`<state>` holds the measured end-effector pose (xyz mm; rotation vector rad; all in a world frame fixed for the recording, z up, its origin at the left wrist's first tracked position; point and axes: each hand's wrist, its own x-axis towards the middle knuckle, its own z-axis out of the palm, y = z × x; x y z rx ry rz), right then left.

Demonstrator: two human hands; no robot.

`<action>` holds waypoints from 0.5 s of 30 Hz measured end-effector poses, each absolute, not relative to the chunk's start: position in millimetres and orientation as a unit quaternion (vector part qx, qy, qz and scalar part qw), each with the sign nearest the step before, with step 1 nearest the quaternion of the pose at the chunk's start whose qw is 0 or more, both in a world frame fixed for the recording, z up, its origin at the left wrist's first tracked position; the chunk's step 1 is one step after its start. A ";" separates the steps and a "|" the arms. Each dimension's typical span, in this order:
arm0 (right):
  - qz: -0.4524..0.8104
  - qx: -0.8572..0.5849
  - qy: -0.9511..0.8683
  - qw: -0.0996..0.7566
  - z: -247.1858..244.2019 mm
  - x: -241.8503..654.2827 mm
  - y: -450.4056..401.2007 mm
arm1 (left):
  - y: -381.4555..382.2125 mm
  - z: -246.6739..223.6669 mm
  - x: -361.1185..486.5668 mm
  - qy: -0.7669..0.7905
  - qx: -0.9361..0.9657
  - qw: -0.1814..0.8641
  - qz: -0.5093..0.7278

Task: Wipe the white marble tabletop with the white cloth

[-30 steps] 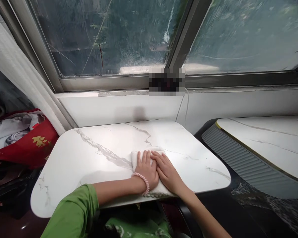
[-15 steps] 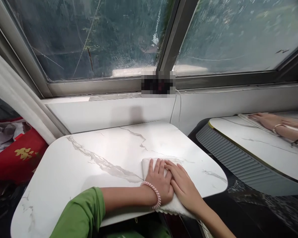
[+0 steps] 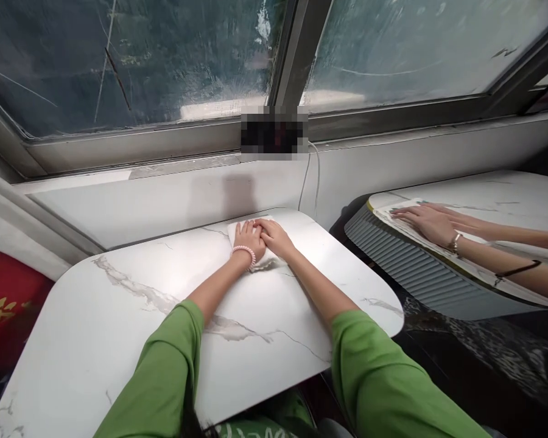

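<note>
A folded white cloth (image 3: 268, 263) lies on the white marble-patterned table (image 3: 141, 340) near its far edge, partly covered by both palms. My left hand (image 3: 250, 240), with a pink coiled band at the wrist, rests flat on the cloth, fingers spread. Beside it on the right, my right hand (image 3: 276, 237) lies with its fingertips over the edge of my left hand. Both arms are stretched forward across the tabletop.
At the right, another person's hands (image 3: 429, 225) press a white cloth (image 3: 388, 213) on a second marble-patterned table (image 3: 497, 188). A blurred dark object (image 3: 274, 134) stands by the window frame, with a thin cable beside it. A red bag (image 3: 2, 310) is at the left.
Both my hands and the cloth have moved forward from the near edge to the far side of the table. The other person's hands and cloth have moved left. The view has shifted.
</note>
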<state>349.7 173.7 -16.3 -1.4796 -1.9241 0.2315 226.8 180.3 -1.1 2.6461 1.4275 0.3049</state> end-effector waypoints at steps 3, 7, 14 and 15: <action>0.090 -0.580 -0.729 0.352 -17.4 349.9 193.3 | 198.3 -0.4 226.5 0.474 0.872 0.052 0.108; 0.097 -0.572 -0.729 0.362 -20.1 352.0 197.8 | 200.2 -1.1 227.5 0.488 0.865 0.040 0.111; 0.087 -0.564 -0.748 0.340 -20.3 357.3 165.3 | 169.0 -0.2 233.0 0.493 0.863 0.032 0.101; 0.086 -0.562 -0.751 0.336 -19.9 361.6 154.6 | 159.0 -0.2 237.2 0.492 0.864 0.033 0.099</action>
